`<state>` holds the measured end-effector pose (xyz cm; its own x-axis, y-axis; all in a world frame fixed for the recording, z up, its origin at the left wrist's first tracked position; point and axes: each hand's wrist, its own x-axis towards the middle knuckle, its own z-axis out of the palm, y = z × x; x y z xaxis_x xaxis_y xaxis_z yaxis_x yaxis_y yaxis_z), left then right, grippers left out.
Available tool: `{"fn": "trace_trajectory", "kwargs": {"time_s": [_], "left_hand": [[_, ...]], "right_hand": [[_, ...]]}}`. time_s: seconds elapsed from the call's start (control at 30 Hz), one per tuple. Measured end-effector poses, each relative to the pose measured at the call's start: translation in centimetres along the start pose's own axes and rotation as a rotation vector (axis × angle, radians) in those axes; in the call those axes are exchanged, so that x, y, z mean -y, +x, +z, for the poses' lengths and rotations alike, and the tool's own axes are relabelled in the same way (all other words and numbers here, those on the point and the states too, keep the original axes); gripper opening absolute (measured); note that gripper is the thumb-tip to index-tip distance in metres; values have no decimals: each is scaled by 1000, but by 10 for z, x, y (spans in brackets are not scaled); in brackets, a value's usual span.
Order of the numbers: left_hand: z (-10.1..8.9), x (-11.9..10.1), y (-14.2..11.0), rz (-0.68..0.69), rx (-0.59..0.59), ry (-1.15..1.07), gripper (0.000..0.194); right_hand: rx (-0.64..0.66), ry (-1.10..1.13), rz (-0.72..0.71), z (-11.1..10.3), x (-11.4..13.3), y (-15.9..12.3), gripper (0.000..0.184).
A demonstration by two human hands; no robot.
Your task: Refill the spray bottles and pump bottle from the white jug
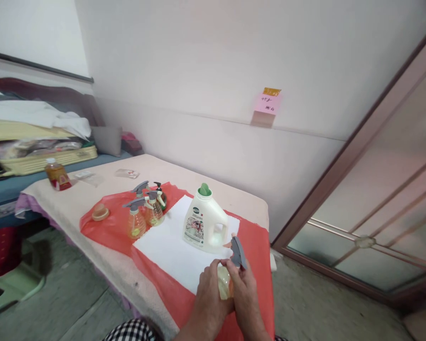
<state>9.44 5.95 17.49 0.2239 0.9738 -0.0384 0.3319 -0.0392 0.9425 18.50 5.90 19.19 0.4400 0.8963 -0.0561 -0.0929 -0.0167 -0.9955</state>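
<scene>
Near the table's front right corner, my left hand [211, 291] is wrapped round the body of a yellowish clear spray bottle [225, 282]. My right hand [244, 289] closes about the top of the same bottle, with fingers at the grey trigger head [237, 252]. Whether the head is fully seated on the neck is hidden by my fingers. Just beyond stands a large white detergent jug [202, 222], its mouth uncapped and showing a green spout [204, 189]. The jug rests upright on a white sheet [163, 251].
Several spray bottles [137, 223] stand left of the sheet on red plastic [115, 232], beside a round cap [101, 212]. A bottle of amber liquid [57, 175] and clear packets [127, 173] lie farther left. A wall [199, 94] borders the table's far side.
</scene>
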Motion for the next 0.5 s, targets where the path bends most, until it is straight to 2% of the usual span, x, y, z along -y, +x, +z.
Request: {"fn": "trace_trajectory", "kwargs": {"time_s": [0.13,0.27,0.3,0.37,0.43,0.47,0.5], "left_hand": [[-4,1,-1,15,22,-201,84],[-16,-1,-1,49,200,-588,74],[-18,-1,-1,23,214,-701,69],[-20,-2,1,-33,168,-929,60],[-19,-3,2,-92,109,-1120,62],[-18,-3,2,-137,130,-1185,63],[-17,-3,2,-199,200,-1228,63]], "right_hand": [[-36,-69,-43,0,9,1,31],[-46,-85,-104,-7,23,2,32],[-44,-79,-121,-8,27,2,33],[-42,-56,-149,-10,37,4,34],[-40,-23,-166,-11,47,5,36],[-36,-7,-166,-10,52,6,37],[-31,9,-160,-9,56,6,36]]}}
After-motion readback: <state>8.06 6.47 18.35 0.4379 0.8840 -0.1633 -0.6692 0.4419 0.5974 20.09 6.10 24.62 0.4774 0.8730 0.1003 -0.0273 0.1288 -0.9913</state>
